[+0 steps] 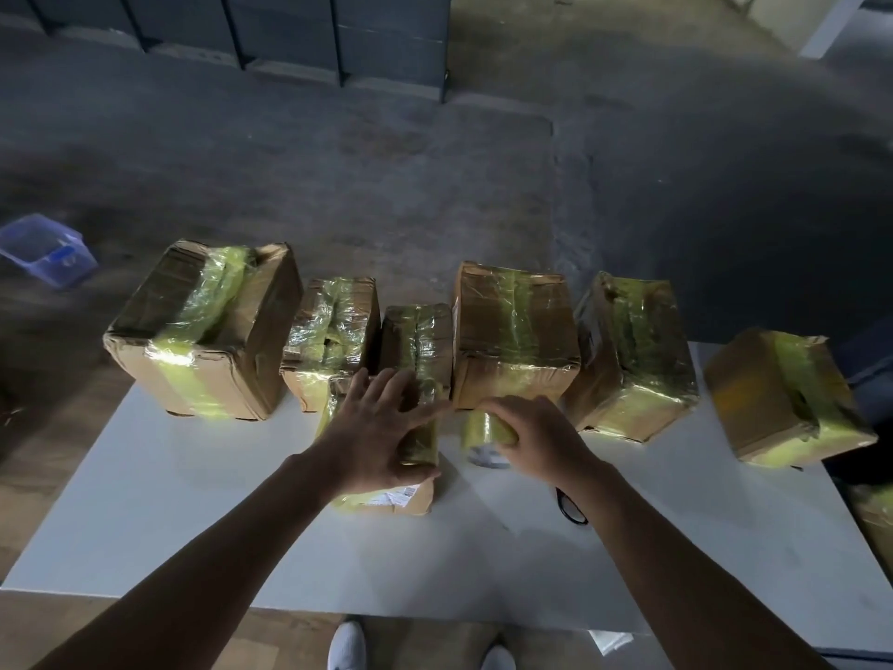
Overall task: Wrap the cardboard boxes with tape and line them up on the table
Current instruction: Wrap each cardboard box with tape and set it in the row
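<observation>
Dim, soft-focus wide-angle view; glare on tape (514, 326), dark bowed edges.

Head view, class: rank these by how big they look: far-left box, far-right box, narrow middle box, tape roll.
1. far-left box.
2. far-right box, though wide-angle stretch at the edge makes this unsure.
3. narrow middle box.
4. tape roll, partly covered by the right hand.

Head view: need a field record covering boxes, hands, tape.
row: six taped boxes along the far edge of the table
front: small box, taped, nearer than the row
left hand: fingers spread, resting on top of the small box
right hand: curled over the tape roll on the table
floor: blue bin, far left
</observation>
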### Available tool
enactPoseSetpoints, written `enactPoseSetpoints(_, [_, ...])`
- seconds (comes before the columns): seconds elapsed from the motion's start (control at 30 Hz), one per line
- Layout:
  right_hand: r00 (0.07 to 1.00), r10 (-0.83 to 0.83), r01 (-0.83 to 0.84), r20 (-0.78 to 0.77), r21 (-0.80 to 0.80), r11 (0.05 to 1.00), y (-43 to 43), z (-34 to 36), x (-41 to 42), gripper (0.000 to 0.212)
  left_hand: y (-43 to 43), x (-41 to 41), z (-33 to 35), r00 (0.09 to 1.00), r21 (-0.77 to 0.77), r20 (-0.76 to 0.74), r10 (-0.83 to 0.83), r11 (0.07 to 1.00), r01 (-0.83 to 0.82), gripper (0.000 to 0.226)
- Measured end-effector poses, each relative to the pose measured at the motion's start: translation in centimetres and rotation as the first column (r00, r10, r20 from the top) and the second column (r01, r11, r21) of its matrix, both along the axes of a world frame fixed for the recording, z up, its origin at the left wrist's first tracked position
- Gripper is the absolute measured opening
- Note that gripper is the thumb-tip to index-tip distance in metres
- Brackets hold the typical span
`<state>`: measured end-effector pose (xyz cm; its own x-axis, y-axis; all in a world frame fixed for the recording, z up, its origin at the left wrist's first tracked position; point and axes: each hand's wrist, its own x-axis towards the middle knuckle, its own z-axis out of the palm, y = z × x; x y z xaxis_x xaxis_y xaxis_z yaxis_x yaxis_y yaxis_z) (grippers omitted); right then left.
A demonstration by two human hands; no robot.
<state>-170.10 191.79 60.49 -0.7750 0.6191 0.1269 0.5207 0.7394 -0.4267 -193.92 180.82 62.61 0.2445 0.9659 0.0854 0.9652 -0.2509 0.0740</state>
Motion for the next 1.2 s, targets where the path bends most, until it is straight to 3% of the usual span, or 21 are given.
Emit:
enactPoseSetpoints(0.13, [0.957,0.003,-0.014,0.289,0.036,0.999,-0.8,-1.2,-0.9,0.048,-0.1,-0.1,0.2,0.999,-0.049,-0.027,-0.021,0.999,0.02,0.074])
enactPoseSetpoints(0.23, [0.934,0.021,-0.025,0.356,0.005,1.0,-1.6,-1.9,-2.9,0.037,0.2,0.2,0.7,0.999,-0.048,0.008,-0.054,0.997,0.054,0.069])
enactPoseSetpoints(0.37, [0.996,-0.069,0.08,0.065,-0.183,0.98,-0.8,0.4,-2.0,0.06,-0.7,-0.8,0.7,0.937,0.098,0.349,-0.009,0.995,-0.028,0.063])
enactPoseSetpoints(0.47, [0.97,-0.067,0.018,-0.235,-0.206,0.978,0.4,3.6,-0.9,0.058,-1.7,-1.0,-0.7,0.742,0.127,0.669,0.041,0.977,-0.169,0.061])
enactPoseSetpoints(0.53, [0.958,-0.068,0.011,-0.277,-0.2,0.98,0.6,4.8,-0.8,0.053,-2.4,-0.6,-1.8,0.645,0.104,0.762,0.063,0.97,-0.218,0.063])
enactPoseSetpoints(0.6, [0.974,-0.036,-0.016,-0.224,-0.226,0.974,0.5,4.9,-1.1,0.053,-3.3,-0.7,-3.0,0.617,0.021,0.778,0.119,0.976,-0.215,0.069])
enactPoseSetpoints(0.67, [0.99,0.036,-0.065,-0.133,-0.221,0.973,-0.2,3.9,-1.8,0.055,-4.7,-1.6,-4.0,0.637,-0.064,0.749,0.183,0.977,-0.205,0.071])
enactPoseSetpoints(0.73, [0.991,0.085,-0.103,-0.1,-0.181,0.978,-0.8,2.7,-2.8,0.059,-5.9,-3.0,-4.4,0.73,-0.056,0.652,0.204,0.973,-0.222,0.069])
enactPoseSetpoints(0.8, [0.989,0.109,-0.123,-0.098,-0.15,0.981,-1.2,1.8,-4.3,0.064,-6.3,-4.2,-4.6,0.886,0.097,0.437,0.158,0.97,-0.221,0.07])
enactPoseSetpoints(0.87, [0.987,0.137,-0.15,-0.088,-0.162,0.975,-1.8,1.2,-5.9,0.069,-6.3,-4.5,-4.3,0.968,0.11,0.216,0.124,0.983,-0.15,0.083])
enactPoseSetpoints(0.97, [0.983,0.176,-0.181,-0.045,-0.184,0.966,-2.6,0.7,-7.8,0.073,-6.2,-4.1,-4.9,0.986,-0.086,0.069,0.153,0.985,-0.147,0.114])
enactPoseSetpoints(1.1, [0.987,0.16,-0.161,-0.014,-0.152,0.975,-3.2,0.9,-9.6,0.067,-6.5,-4.0,-6.3,0.974,-0.142,0.053,0.222,0.967,-0.213,0.107])
enactPoseSetpoints(1.2, [0.987,0.159,-0.159,0.015,-0.04,0.987,-2.2,2.0,-8.9,0.062,-6.5,-4.3,-5.9,0.973,-0.135,0.035,0.227,0.966,-0.22,0.105])
